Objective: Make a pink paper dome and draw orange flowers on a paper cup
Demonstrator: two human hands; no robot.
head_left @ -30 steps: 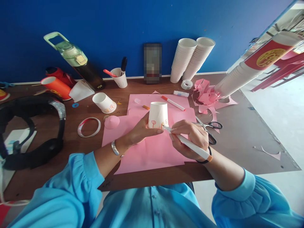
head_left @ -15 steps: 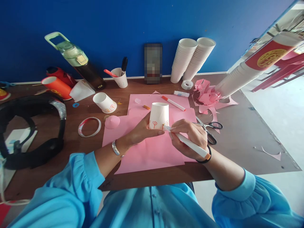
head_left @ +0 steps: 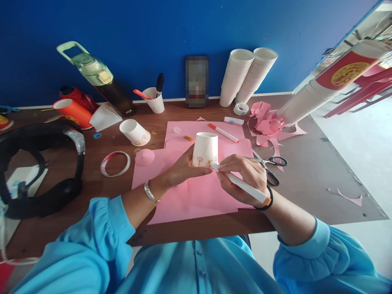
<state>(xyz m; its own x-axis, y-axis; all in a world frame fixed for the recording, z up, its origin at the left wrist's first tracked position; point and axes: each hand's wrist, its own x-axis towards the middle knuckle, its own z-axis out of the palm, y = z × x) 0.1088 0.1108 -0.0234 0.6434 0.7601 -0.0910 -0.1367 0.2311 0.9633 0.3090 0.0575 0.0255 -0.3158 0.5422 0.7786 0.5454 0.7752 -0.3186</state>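
My left hand (head_left: pixel 183 164) grips a white paper cup (head_left: pixel 206 146) held bottom up, its thumb along the rim. Red and orange flower drawings run round the cup near that rim. In my right hand (head_left: pixel 243 175) is a white marker pen (head_left: pixel 246 188) with an orange end, its tip against the cup by an orange flower. Pink paper sheets (head_left: pixel 190 200) lie beneath both hands. An orange pen cap (head_left: pixel 188 138) and a red-capped marker (head_left: pixel 223 133) rest on the paper. Scissors (head_left: pixel 269 161) lie beside my right hand.
A second decorated cup (head_left: pixel 134 132), a pink paper cone (head_left: pixel 145 157) and a tape ring (head_left: pixel 115 164) are at left. Tall cup stacks (head_left: pixel 237 75), a glue stick (head_left: pixel 233 120) and pink scraps (head_left: pixel 266 118) stand or lie at the back right. A black headset-like band (head_left: pixel 75 163) fills the left side.
The orange drawing beside the marker tip has gained strokes and looks more like a flower. My right hand has shifted very slightly; my left hand keeps the cup in place.
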